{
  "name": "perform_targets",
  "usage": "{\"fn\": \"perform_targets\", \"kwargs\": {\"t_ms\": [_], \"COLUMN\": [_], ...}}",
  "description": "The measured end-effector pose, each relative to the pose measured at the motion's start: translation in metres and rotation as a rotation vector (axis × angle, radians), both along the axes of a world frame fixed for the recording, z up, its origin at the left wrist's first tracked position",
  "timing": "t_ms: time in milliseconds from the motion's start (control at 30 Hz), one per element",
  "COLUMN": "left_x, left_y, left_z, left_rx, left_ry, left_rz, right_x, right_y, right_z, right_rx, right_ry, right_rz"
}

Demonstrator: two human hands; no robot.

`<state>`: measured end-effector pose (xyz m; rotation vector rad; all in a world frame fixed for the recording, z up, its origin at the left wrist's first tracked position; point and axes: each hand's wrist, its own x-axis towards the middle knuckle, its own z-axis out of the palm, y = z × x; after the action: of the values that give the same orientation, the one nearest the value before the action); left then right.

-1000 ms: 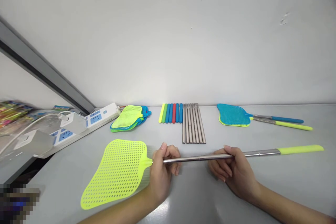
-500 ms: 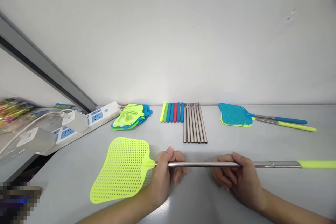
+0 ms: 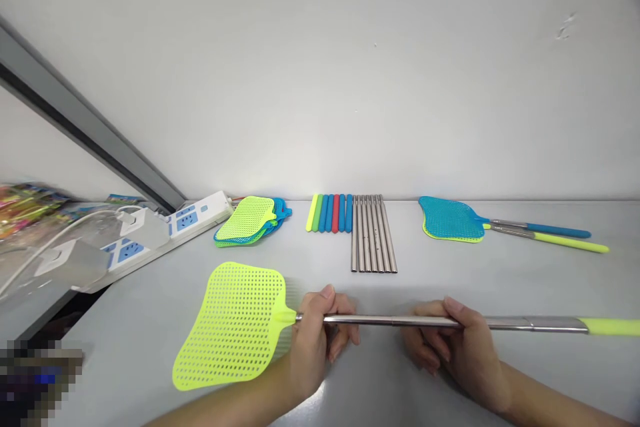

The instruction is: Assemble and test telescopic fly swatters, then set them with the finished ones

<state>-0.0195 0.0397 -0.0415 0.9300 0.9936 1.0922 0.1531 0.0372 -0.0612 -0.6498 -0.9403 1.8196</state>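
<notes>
Across the front of the grey table I hold a yellow fly swatter (image 3: 233, 323) with its steel telescopic shaft drawn out long. My left hand (image 3: 320, 333) is closed round the shaft just beside the perforated head. Farther right, my right hand (image 3: 460, 343) grips the same shaft between thumb and fingers, with the metal running on past it to a yellow handle (image 3: 613, 327) that leaves the view on the right. Beyond my hands lie a row of steel tubes (image 3: 373, 237) and, beside them, a row of coloured handle grips (image 3: 330, 213).
Swatter heads (image 3: 250, 220) in yellow, green and blue are stacked at the back left. Two assembled swatters, one with a blue head (image 3: 450, 219), lie back right. A power strip (image 3: 200, 213) with plugged-in adapters runs along the left edge, near plastic-wrapped packets (image 3: 27, 210).
The shaft's right end has dipped slightly and its handle has shifted right. Both hands keep their grip. The whole view has shifted a little.
</notes>
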Motion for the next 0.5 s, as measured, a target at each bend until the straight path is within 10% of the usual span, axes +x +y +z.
{"fn": "perform_targets", "kwargs": {"t_ms": [500], "left_x": [-0.0014], "left_y": [-0.0028], "left_z": [-0.0042], "left_rx": [0.008], "left_ry": [-0.016], "left_rz": [-0.020], "right_x": [0.0011], "right_y": [-0.0027], "right_z": [-0.0025], "right_rx": [0.031], "right_ry": [-0.067], "right_rz": [0.064]}}
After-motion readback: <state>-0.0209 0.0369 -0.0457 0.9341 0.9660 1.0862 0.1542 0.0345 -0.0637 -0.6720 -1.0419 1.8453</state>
